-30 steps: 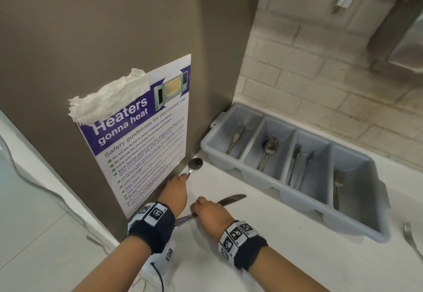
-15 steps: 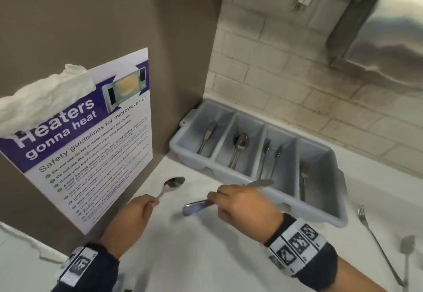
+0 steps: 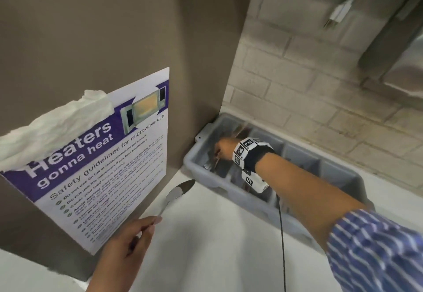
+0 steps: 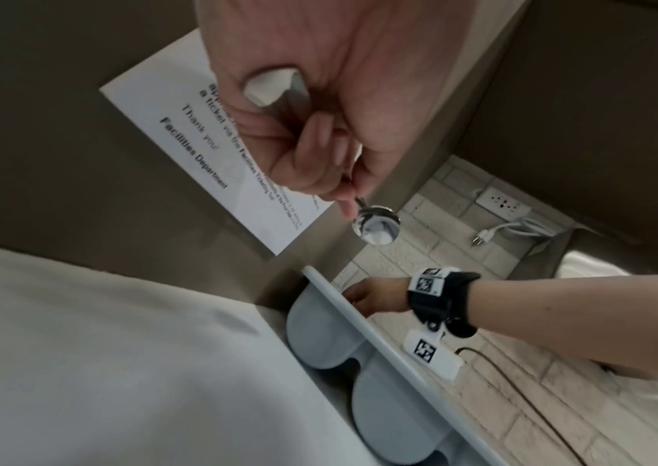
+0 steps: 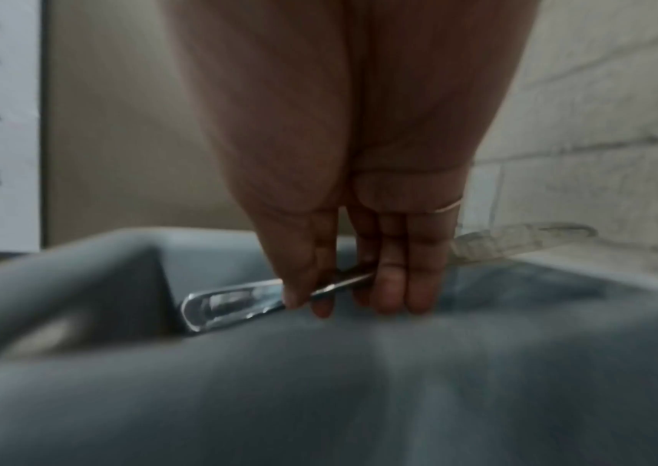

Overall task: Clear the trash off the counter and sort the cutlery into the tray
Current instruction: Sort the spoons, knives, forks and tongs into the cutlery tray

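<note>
Over the tray's (image 3: 338, 177) leftmost compartment, right hand (image 3: 225, 148) reaching down inside, thumb and fingers pinching a knife (image 5: 239, 299) by its middle, handle end near the compartment's corner wall. Just short of the tray, above the white counter (image 3: 217, 234), left hand (image 3: 128, 243) pinching a spoon (image 3: 179, 192) by its handle, bowl aimed toward the tray. Other compartments blurred, contents unclear. Right forearm stretched across the tray's near rim.

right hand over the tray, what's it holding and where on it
The right hand pinches a table knife around its middle, over the grey tray.
</note>
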### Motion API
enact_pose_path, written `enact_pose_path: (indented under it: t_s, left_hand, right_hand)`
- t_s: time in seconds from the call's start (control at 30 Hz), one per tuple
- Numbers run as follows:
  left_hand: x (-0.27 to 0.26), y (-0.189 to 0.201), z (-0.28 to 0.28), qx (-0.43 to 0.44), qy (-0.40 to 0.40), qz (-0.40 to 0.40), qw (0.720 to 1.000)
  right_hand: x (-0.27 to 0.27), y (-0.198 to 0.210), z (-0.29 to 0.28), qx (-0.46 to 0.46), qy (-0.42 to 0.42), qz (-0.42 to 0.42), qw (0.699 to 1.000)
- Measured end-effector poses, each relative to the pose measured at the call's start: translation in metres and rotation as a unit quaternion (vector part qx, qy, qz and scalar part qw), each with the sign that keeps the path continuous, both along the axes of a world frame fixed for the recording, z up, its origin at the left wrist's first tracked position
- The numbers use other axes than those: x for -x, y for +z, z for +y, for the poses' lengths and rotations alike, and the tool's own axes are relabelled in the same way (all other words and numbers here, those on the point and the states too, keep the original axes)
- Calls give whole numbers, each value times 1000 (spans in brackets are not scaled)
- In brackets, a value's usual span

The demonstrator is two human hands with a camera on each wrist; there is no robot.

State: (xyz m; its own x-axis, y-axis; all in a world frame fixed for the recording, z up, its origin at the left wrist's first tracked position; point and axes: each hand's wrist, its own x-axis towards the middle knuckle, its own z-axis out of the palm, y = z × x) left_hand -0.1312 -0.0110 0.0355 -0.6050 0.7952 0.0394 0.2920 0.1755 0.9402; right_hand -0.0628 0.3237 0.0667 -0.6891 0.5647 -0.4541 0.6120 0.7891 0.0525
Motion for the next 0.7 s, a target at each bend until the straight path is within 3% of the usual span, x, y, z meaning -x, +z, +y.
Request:
enact_pose_path:
  t_s: [0.17, 0.3, 0.4, 0.53, 0.6, 0.7]
  left_hand:
    - [-4, 17, 10, -27, -10, -8, 1000]
    - [-4, 34, 39, -11, -56, -52, 997]
    - [-9, 44, 75, -19, -99, -56, 993]
    - [-38, 53, 142, -11, -191, 3, 982]
    - [-59, 49, 182, 23, -226, 77, 971]
    - [-92, 31, 234, 88, -263, 129, 952]
  right_hand:
    - [-3, -34, 10, 38, 11, -48, 998]
    - [-19, -6, 1, 70, -51, 95, 992]
    - [-63, 23, -19, 59, -104, 229, 966]
    - [-150, 41, -74, 20, -196, 348, 916]
    - [-193, 39, -108, -2, -238, 360, 902]
    - [-246, 23, -155, -41, -259, 367, 893]
